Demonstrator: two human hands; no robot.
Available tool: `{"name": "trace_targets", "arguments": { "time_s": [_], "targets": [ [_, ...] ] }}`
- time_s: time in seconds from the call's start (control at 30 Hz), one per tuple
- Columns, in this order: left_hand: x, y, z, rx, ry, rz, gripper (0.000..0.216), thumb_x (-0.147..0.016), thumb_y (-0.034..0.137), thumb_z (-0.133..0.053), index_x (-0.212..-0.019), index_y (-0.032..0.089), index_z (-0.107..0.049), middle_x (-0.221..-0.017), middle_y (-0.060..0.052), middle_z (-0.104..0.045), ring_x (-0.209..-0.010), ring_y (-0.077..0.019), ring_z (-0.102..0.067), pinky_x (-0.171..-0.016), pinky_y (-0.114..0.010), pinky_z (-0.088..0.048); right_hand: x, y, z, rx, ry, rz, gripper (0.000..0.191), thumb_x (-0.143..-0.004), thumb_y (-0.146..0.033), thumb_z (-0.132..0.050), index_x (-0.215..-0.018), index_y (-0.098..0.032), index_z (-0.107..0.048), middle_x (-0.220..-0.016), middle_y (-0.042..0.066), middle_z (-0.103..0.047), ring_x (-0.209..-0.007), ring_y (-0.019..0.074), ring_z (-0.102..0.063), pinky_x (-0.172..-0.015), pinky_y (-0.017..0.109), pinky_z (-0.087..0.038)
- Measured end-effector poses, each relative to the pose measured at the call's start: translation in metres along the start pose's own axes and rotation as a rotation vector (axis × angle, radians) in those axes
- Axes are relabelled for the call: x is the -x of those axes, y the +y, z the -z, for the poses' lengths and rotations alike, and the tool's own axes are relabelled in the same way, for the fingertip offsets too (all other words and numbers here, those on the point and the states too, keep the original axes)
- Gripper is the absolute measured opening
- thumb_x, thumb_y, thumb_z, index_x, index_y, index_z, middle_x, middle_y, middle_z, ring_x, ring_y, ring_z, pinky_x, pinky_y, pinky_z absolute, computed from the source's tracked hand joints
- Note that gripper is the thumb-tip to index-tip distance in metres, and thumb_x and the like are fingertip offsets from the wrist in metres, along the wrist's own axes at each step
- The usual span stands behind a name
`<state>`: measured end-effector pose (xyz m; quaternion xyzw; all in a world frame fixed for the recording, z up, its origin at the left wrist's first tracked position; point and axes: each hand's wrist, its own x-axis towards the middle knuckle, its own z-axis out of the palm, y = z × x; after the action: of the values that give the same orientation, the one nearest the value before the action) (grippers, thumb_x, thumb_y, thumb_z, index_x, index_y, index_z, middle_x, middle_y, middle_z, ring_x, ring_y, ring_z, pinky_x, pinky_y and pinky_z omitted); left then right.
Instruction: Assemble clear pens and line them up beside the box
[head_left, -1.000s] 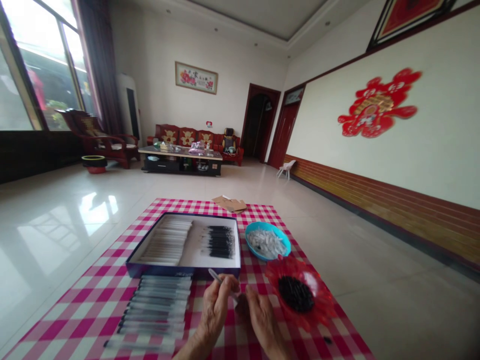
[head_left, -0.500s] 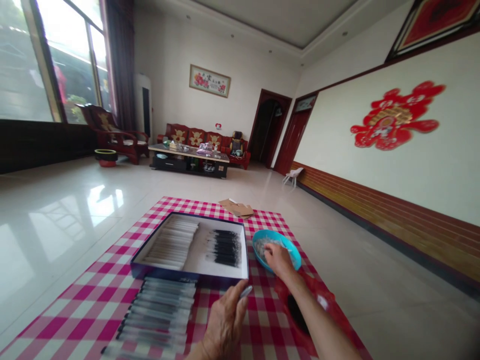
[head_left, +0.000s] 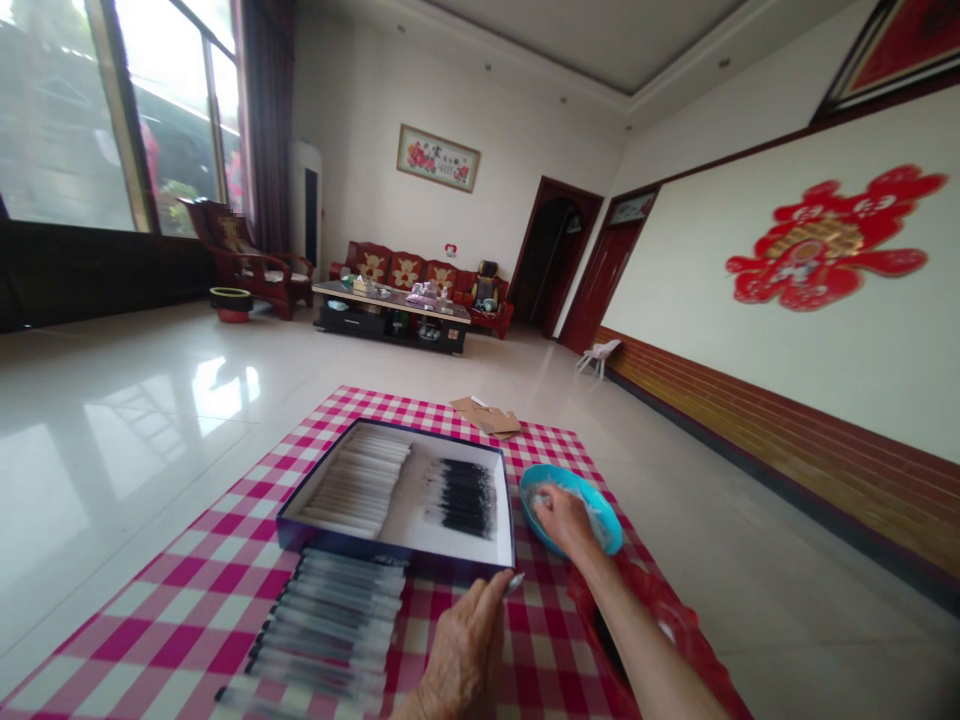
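Note:
My left hand is closed round a thin clear pen whose tip sticks out toward the right, just in front of the dark blue box. My right hand reaches into the blue bowl of small clear pieces, fingers curled down among them; what they hold is hidden. The blue box holds a row of pale refills on the left and black-tipped ones on the right. A row of finished clear pens lies on the checked cloth in front of the box.
A red bowl with small black pieces sits under my right forearm at the cloth's right edge. Cardboard scraps lie at the far edge. Shiny tiled floor surrounds the cloth; a sofa and low table stand far back.
My right hand left my left hand and reached out to the blue bowl. My left hand stayed near the box with the pen. The view has shifted slightly to the right.

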<state>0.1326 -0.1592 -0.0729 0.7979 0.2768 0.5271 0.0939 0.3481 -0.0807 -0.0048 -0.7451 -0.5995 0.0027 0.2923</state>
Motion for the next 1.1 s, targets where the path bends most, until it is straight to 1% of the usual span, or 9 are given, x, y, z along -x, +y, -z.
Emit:
{"name": "trace_targets", "arguments": {
  "time_s": [0.13,0.23,0.37,0.47,0.53,0.63,0.83,0.97,1.1],
  "targets": [
    [0.004,0.000,-0.001,0.031,-0.016,-0.012,0.038,-0.094,0.013,-0.031,-0.129,0.015,-0.045,-0.089,-0.010,-0.067,-0.079,-0.0175,-0.066,-0.070,-0.028,-0.057,0.037,-0.018,0.020,-0.152,0.042,0.062,0.024,-0.078,-0.026,-0.055,-0.099,-0.018,-0.065,-0.083,0.006,-0.072,-0.074,0.0198,-0.066,-0.071,0.029,-0.051],
    [0.007,0.001,-0.001,0.035,-0.014,-0.044,0.041,-0.093,0.012,-0.031,-0.133,0.016,-0.041,-0.099,-0.011,-0.068,-0.087,-0.0186,-0.066,-0.076,-0.030,-0.056,0.077,-0.033,0.029,-0.354,0.095,0.069,0.026,-0.081,-0.034,-0.055,-0.101,-0.018,-0.062,-0.086,0.007,-0.071,-0.076,0.0203,-0.066,-0.072,0.029,-0.052],
    [0.007,0.003,0.000,0.071,-0.043,-0.029,0.042,-0.093,0.011,-0.035,-0.133,0.018,-0.040,-0.104,-0.010,-0.067,-0.088,-0.0181,-0.065,-0.075,-0.028,-0.056,0.126,-0.045,0.031,-0.653,0.086,-0.032,0.033,-0.080,-0.038,-0.061,-0.107,-0.019,-0.062,-0.095,0.007,-0.070,-0.086,0.0225,-0.066,-0.076,0.030,-0.052],
    [0.006,0.003,0.001,0.103,-0.067,-0.018,0.041,-0.092,0.011,-0.035,-0.133,0.018,-0.040,-0.100,-0.010,-0.067,-0.084,-0.0175,-0.065,-0.072,-0.028,-0.056,0.149,-0.047,0.025,-0.838,0.078,-0.148,0.040,-0.078,-0.044,-0.064,-0.110,-0.020,-0.063,-0.106,0.008,-0.069,-0.096,0.0252,-0.064,-0.080,0.031,-0.052],
    [0.006,0.004,0.002,0.120,-0.089,-0.014,0.041,-0.093,0.012,-0.035,-0.133,0.017,-0.040,-0.097,-0.009,-0.066,-0.083,-0.0173,-0.064,-0.071,-0.027,-0.056,0.157,-0.047,0.019,-0.949,0.062,-0.234,0.044,-0.076,-0.046,-0.066,-0.111,-0.020,-0.063,-0.107,0.009,-0.068,-0.096,0.0255,-0.064,-0.079,0.032,-0.052],
    [0.005,0.006,0.005,0.146,-0.125,-0.027,0.039,-0.093,0.012,-0.036,-0.131,0.017,-0.043,-0.094,-0.009,-0.066,-0.083,-0.0173,-0.064,-0.072,-0.027,-0.056,0.161,-0.045,0.011,-1.112,0.070,-0.330,0.041,-0.077,-0.045,-0.067,-0.108,-0.019,-0.063,-0.098,0.007,-0.070,-0.086,0.0217,-0.065,-0.074,0.030,-0.052],
    [0.003,0.011,0.008,0.165,-0.159,-0.033,0.037,-0.093,0.013,-0.035,-0.127,0.017,-0.046,-0.092,-0.010,-0.065,-0.082,-0.0177,-0.064,-0.071,-0.028,-0.056,0.160,-0.047,0.005,-1.408,0.111,-0.410,0.030,-0.075,-0.039,-0.071,-0.098,-0.021,-0.065,-0.094,0.004,-0.070,-0.084,0.0180,-0.065,-0.072,0.027,-0.052],
    [0.002,0.012,0.008,0.170,-0.178,-0.018,0.036,-0.093,0.013,-0.035,-0.127,0.016,-0.047,-0.088,-0.009,-0.064,-0.081,-0.0178,-0.064,-0.071,-0.028,-0.055,0.162,-0.047,0.006,-1.430,0.118,-0.420,0.032,-0.074,-0.039,-0.072,-0.100,-0.022,-0.065,-0.095,0.004,-0.070,-0.085,0.0183,-0.065,-0.072,0.027,-0.052],
    [0.001,0.012,0.010,0.176,-0.228,-0.009,0.038,-0.093,0.013,-0.034,-0.129,0.018,-0.045,-0.092,-0.009,-0.065,-0.081,-0.0177,-0.064,-0.071,-0.028,-0.055,0.164,-0.045,0.005,-1.319,0.079,-0.369,0.031,-0.077,-0.041,-0.068,-0.102,-0.023,-0.065,-0.101,0.004,-0.069,-0.087,0.0183,-0.064,-0.072,0.027,-0.052]
  ]
}}
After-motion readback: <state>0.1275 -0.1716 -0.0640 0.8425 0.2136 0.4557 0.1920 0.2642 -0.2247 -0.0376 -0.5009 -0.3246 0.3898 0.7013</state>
